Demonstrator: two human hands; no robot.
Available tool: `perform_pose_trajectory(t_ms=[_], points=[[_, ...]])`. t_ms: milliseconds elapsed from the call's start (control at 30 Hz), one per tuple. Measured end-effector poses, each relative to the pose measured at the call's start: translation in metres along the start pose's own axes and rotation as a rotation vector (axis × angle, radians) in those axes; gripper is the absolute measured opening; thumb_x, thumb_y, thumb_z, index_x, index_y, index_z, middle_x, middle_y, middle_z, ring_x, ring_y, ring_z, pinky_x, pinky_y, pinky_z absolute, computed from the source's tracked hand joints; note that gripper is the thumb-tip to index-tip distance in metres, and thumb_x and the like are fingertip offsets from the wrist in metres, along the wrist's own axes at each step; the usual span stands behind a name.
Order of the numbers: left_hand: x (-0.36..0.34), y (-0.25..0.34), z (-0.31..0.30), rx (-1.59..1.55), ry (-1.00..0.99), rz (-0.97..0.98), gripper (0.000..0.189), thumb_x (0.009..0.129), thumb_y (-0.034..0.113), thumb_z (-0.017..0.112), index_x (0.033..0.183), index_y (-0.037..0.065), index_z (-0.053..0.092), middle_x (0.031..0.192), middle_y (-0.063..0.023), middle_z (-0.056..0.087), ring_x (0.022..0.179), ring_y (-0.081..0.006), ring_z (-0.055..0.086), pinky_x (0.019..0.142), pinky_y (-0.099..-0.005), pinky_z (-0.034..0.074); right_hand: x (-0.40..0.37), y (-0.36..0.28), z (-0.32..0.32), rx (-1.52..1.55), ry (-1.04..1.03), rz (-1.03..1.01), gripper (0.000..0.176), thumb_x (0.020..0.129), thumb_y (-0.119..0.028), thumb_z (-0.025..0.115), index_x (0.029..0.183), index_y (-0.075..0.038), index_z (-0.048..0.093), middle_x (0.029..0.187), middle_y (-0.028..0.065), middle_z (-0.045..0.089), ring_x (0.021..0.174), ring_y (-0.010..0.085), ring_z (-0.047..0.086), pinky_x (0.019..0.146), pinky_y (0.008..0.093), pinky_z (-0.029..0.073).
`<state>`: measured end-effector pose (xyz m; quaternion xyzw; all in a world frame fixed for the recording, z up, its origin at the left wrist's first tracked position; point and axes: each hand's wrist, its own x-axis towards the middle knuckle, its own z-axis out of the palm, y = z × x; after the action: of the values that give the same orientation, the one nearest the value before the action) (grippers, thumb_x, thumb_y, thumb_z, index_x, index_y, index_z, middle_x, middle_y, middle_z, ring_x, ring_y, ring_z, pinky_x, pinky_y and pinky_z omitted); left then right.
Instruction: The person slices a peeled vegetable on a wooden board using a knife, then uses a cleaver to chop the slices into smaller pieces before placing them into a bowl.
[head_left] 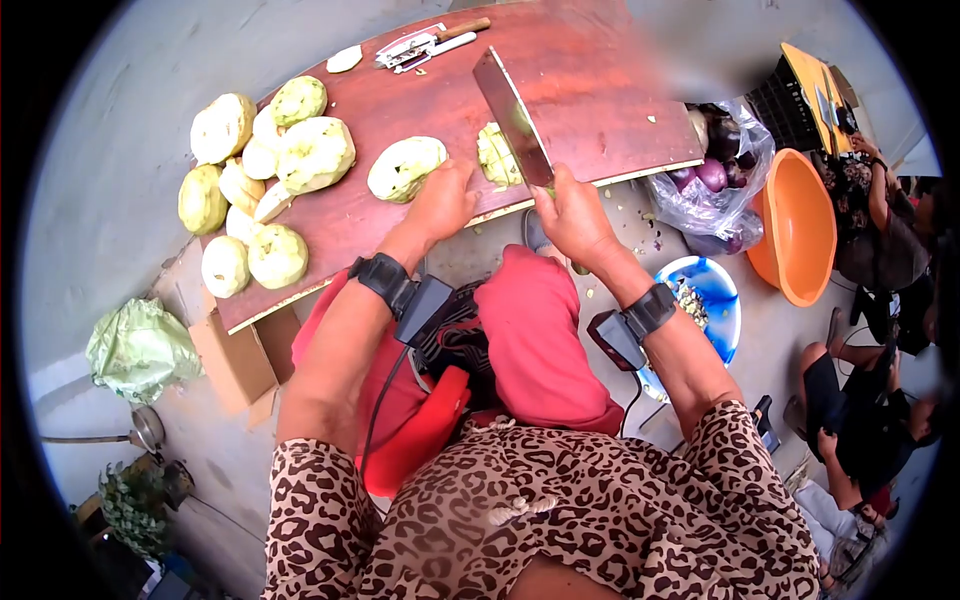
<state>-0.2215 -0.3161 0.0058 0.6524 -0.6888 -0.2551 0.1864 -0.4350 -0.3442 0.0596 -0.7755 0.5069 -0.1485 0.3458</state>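
Observation:
My right hand (575, 215) is wrapped round the handle of a cleaver (512, 115), whose broad blade points up and away from me over the table. Just left of the blade, partly covered by it, lies a diced chunk of pale green eggplant (494, 158). My left hand (446, 203), fingers curled, is at the right end of a peeled eggplant (404, 168) with cuts in its surface. Several more peeled eggplants (315, 155) are heaped at the table's left end.
On the reddish table (590, 90) lie a peeler and knife (428, 46) and a pale slice (345, 59). Right of it are a plastic bag of purple eggplants (712, 175), an orange basin (795, 230) and a blue-white bowl (722, 300) with pieces inside. Other people sit far right.

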Motion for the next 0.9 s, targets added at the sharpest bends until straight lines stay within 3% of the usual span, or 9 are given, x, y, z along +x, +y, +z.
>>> perform_pose_trajectory(t_ms=[233, 333, 433, 533, 567, 700, 800, 900], points=[[0.011, 0.014, 0.007, -0.129, -0.037, -0.356, 0.033, 0.085, 0.013, 0.066, 0.113, -0.002, 0.057, 0.094, -0.0148, 0.066, 0.088, -0.0253, 0.065, 0.078, -0.0376, 0.051, -0.002, 0.002, -0.006, -0.002, 0.034, -0.01, 0.027, 0.091, -0.018, 0.06, 0.093, 0.007, 0.049, 0.075, 0.0325, 0.06, 0.077, 0.0517, 0.059, 0.069, 0.0535, 0.049], [0.025, 0.007, 0.017, -0.33, -0.005, -0.468, 0.03, 0.091, 0.017, 0.062, 0.115, -0.001, 0.059, 0.094, -0.0123, 0.066, 0.086, -0.0235, 0.065, 0.077, -0.0372, 0.053, 0.001, 0.011, -0.004, 0.025, 0.018, -0.039, 0.025, 0.093, -0.018, 0.061, 0.095, 0.005, 0.051, 0.065, 0.0183, 0.061, 0.056, 0.0309, 0.063, 0.053, 0.0406, 0.047], [0.032, 0.025, -0.002, -0.919, 0.043, -0.695, 0.041, 0.098, 0.028, 0.054, 0.124, -0.003, 0.052, 0.107, -0.0162, 0.064, 0.097, -0.0263, 0.063, 0.086, -0.0405, 0.052, 0.001, 0.009, -0.011, 0.477, -0.135, 0.121, 0.022, 0.096, -0.019, 0.059, 0.096, 0.002, 0.052, 0.066, 0.0064, 0.057, 0.051, 0.0143, 0.056, 0.048, 0.0294, 0.044], [0.036, 0.031, -0.012, -1.457, 0.124, -0.827, 0.059, 0.101, 0.041, 0.047, 0.132, -0.008, 0.041, 0.12, -0.0203, 0.058, 0.111, -0.0307, 0.058, 0.098, -0.0465, 0.047, 0.004, 0.011, -0.014, 0.844, -0.207, 0.126, 0.019, 0.098, -0.02, 0.056, 0.097, -0.002, 0.052, 0.07, 0.0013, 0.054, 0.051, 0.0087, 0.051, 0.046, 0.0227, 0.041], [0.038, 0.023, -0.007, -1.606, 0.026, -0.772, 0.078, 0.096, 0.058, 0.045, 0.139, -0.006, 0.032, 0.137, -0.026, 0.044, 0.124, -0.0324, 0.049, 0.098, -0.0485, 0.046, 0.007, 0.011, -0.015, 0.948, -0.215, 0.189, 0.018, 0.097, -0.019, 0.057, 0.099, -0.002, 0.053, 0.068, 0.0021, 0.055, 0.049, 0.0102, 0.051, 0.045, 0.0252, 0.043], [0.041, 0.03, -0.01, -2.001, -0.115, -0.583, 0.085, 0.093, 0.067, 0.038, 0.14, -0.004, 0.034, 0.137, -0.0206, 0.048, 0.125, -0.0345, 0.049, 0.105, -0.0535, 0.039, 0.009, 0.012, -0.018, 1.356, -0.302, 0.257, 0.019, 0.098, -0.022, 0.056, 0.1, -0.004, 0.05, 0.07, 0.0029, 0.053, 0.05, 0.0105, 0.049, 0.044, 0.0241, 0.041], [0.043, 0.04, -0.014, -2.105, -0.136, -0.438, 0.084, 0.093, 0.067, 0.039, 0.139, -0.004, 0.036, 0.135, -0.0203, 0.05, 0.127, -0.0343, 0.049, 0.106, -0.0545, 0.039, 0.009, 0.022, -0.015, 1.548, -0.387, 0.267, 0.019, 0.098, -0.023, 0.056, 0.1, -0.004, 0.051, 0.069, 0.0031, 0.052, 0.049, 0.0104, 0.048, 0.043, 0.024, 0.04], [0.043, 0.047, -0.024, -2.106, -0.16, -0.429, 0.077, 0.094, 0.063, 0.042, 0.14, 0.002, 0.038, 0.136, -0.0184, 0.051, 0.127, -0.0348, 0.05, 0.107, -0.0543, 0.038, 0.007, 0.024, -0.015, 1.57, -0.455, 0.296, 0.019, 0.098, -0.023, 0.056, 0.097, -0.005, 0.05, 0.069, 0.0032, 0.051, 0.049, 0.0106, 0.048, 0.043, 0.0244, 0.039]])
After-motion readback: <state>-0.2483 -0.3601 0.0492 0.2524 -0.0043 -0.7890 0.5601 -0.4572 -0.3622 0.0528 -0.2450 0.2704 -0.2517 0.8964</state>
